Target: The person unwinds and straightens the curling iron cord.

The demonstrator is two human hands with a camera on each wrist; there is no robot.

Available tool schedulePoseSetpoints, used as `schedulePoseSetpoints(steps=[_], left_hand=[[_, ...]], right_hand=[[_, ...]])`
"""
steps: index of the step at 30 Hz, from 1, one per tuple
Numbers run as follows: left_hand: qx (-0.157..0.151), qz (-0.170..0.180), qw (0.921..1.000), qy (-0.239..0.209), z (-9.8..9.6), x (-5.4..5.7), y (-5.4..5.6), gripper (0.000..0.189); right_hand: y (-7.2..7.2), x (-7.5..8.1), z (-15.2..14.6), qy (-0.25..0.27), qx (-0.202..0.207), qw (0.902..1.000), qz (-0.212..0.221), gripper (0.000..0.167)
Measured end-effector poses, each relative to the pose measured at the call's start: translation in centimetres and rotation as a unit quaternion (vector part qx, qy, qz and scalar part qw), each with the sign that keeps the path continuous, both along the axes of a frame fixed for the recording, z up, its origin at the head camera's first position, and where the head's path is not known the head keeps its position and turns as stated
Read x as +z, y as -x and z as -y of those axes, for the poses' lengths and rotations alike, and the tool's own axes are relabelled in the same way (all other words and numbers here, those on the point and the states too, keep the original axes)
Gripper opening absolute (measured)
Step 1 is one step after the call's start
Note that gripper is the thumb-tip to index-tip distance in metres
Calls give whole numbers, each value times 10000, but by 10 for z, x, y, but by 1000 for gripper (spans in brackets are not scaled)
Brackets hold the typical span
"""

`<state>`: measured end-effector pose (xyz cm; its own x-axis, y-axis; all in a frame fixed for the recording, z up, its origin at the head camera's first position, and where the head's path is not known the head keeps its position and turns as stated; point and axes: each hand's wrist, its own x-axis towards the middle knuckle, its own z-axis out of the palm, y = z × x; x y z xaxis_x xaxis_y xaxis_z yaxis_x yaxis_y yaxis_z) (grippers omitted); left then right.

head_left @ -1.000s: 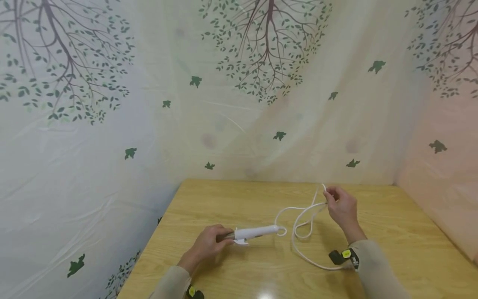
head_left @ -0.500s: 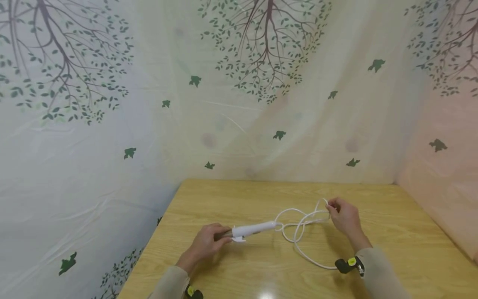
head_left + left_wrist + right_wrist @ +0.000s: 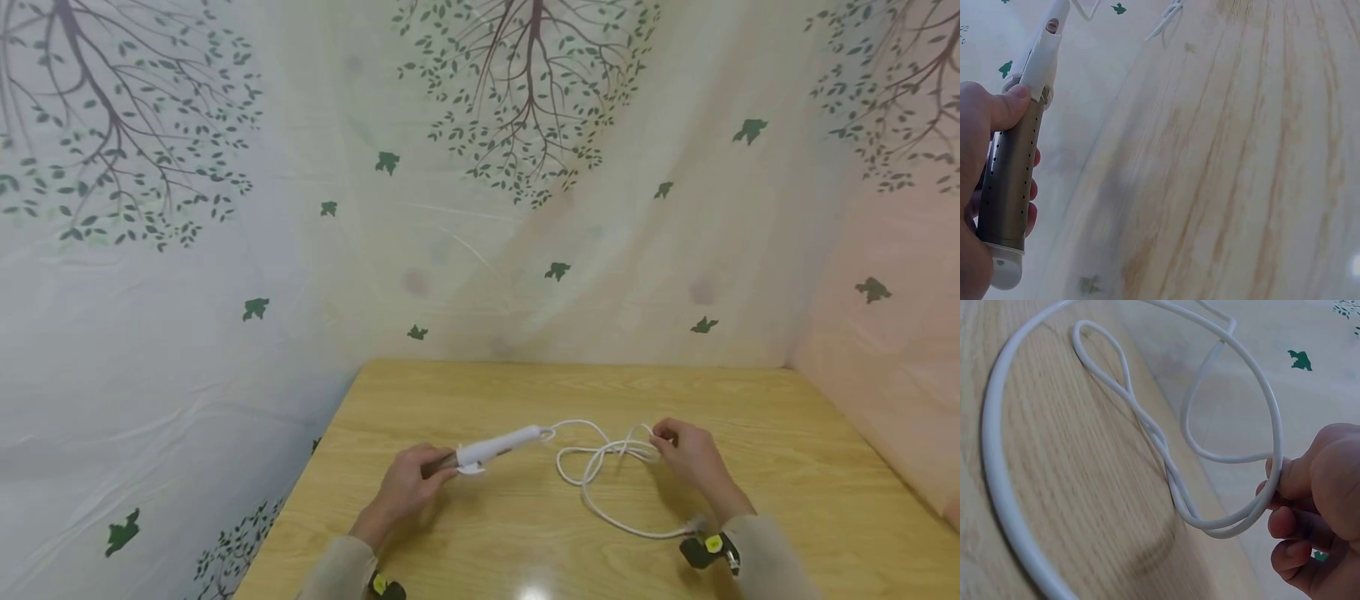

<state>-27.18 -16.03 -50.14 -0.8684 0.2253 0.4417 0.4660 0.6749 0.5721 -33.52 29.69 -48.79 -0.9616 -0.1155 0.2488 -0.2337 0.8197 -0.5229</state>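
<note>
A curling iron [image 3: 498, 446] with a white handle tilts up to the right above the table. My left hand [image 3: 411, 483] grips it round its bronze barrel [image 3: 1013, 169], which is dotted with small holes and ends in a white tip. In the left wrist view, my thumb lies near the clamp lever where barrel meets handle. A white power cord [image 3: 592, 467] runs from the handle's end in loose loops to the right. My right hand [image 3: 693, 458] pinches the cord between thumb and fingers, its loops hanging from the fingertips in the right wrist view.
The cord's pale plug [image 3: 696, 523] is beside the right wrist, near a black wrist camera [image 3: 705, 550]. The wooden table [image 3: 450, 392] meets a curtain [image 3: 480, 275] printed with trees and leaves, which also hangs along both sides.
My right hand has come down toward the table, lowering the cord loops. The curling iron's handle end has swung up, and my left hand has shifted slightly left.
</note>
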Motion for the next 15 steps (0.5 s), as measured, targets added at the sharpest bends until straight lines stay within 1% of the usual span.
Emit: schedulePoseSetpoints(steps=[4,7,12,15], left_hand=[[164,-137,9998,-9,1,-1,2,28],[347,-208,9992,41,2,-1,2,28],[695,-121,9975,26,4,1,1,28],[957,-106,9954,-4,5,3,1,30]], right_hand=[[-4,-2,-2,-60,111,9999,85,6],[-7,-3,-3,-58,187,9998,105,4],[-10,-5,-4,19,273,9994,205,4],[-12,-6,-6,71,319,9992,210,4]])
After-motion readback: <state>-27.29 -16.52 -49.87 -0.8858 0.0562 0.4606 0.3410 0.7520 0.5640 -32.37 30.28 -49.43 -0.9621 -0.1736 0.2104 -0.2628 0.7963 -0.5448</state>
